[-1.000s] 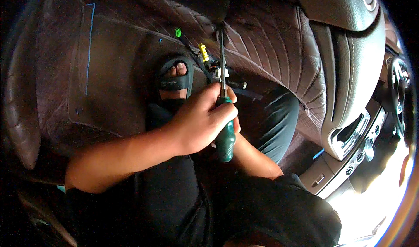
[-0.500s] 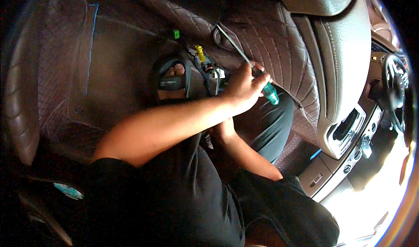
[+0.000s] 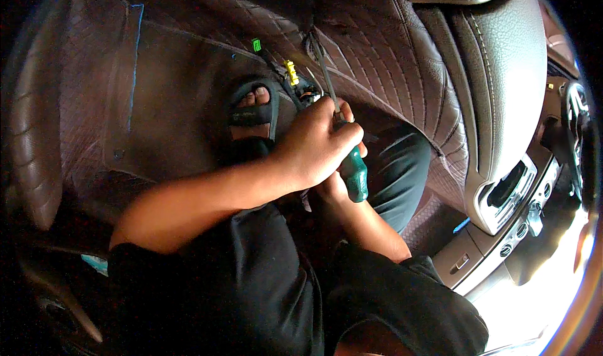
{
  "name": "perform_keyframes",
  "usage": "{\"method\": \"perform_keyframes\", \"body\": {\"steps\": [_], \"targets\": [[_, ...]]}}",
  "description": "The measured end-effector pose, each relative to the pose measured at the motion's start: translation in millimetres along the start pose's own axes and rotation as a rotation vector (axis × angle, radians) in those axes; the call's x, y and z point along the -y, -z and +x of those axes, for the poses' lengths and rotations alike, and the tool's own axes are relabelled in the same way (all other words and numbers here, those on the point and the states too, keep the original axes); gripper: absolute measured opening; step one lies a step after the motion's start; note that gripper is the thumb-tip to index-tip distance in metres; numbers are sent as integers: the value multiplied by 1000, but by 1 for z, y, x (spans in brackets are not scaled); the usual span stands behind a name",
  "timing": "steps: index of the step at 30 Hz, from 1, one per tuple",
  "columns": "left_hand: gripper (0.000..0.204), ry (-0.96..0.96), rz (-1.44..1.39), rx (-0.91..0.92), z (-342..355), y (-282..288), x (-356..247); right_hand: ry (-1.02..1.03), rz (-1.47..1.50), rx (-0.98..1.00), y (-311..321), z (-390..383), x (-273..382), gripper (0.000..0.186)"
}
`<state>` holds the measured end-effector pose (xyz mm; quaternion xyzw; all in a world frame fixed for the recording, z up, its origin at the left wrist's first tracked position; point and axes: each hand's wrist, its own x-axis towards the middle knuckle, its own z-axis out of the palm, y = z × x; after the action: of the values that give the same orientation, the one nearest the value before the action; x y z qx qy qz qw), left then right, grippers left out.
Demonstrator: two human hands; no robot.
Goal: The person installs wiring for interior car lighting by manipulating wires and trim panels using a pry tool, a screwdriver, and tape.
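My left hand is closed on the green handle of a long screwdriver, whose shaft runs up to a dark gap in the quilted brown cover. My right hand is underneath my left hand and the handle; its fingers are hidden, so I cannot tell what they hold. Just left of the shaft, dark wiring carries a yellow connector, and a small green tag sits at its upper end.
My sandalled foot rests on the floor mat, left of the wiring. A padded leather armrest with a console below it stands at right. The steering wheel is at the far right edge.
The screwdriver tilted rightward half a second ago; it now stands more upright, its handle lower and further left than then, still in my left hand, which has shifted along with it.
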<state>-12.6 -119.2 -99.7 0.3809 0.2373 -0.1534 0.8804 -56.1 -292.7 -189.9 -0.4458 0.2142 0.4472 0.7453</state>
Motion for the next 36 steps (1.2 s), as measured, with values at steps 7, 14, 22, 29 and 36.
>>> {"method": "perform_keyframes", "body": {"steps": [7, 14, 22, 29, 36], "targets": [[22, -79, 150, -57, 0, 3, 0, 29, -106, -17, -19, 34, -25, 57], [18, -314, 593, -119, -2, 10, -5, -57, -46, 1, -39, 67, -28, 56], [18, -146, 247, -30, -5, 9, -5, -58, -37, -34, -50, 90, 1, 55], [16, -5, -62, 12, -6, 5, -2, -55, -33, -55, -58, 94, 9, 54], [14, -18, 85, -9, -2, 0, -20, -65, -43, -54, -64, 89, 16, 54]]}}
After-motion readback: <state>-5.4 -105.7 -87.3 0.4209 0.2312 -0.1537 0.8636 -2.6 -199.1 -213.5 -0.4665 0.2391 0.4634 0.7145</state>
